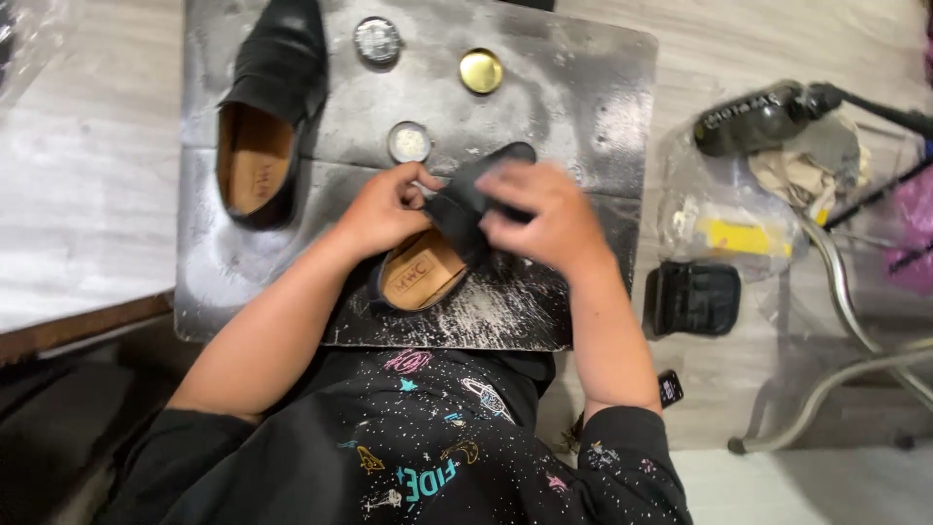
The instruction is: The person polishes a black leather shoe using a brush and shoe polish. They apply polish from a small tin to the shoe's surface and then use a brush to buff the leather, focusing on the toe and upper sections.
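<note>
A black loafer with a tan insole (pixel 428 267) lies on its side on the scuffed dark metal board (pixel 564 97). My left hand (pixel 384 209) grips the shoe's upper near the opening. My right hand (pixel 544 219) rests on the shoe's toe part, fingers curled over it; it is blurred and I cannot tell whether it holds a cloth. The second black loafer (pixel 262 117) stands upright at the board's far left, apart from both hands.
Three round tins sit on the board: a silver lid (pixel 377 41), a gold one (pixel 481 71), an open tin (pixel 409 142) close to my left hand. A black brush (pixel 692 298), plastic bags (pixel 724 228) and a metal chair frame (pixel 855 321) lie right.
</note>
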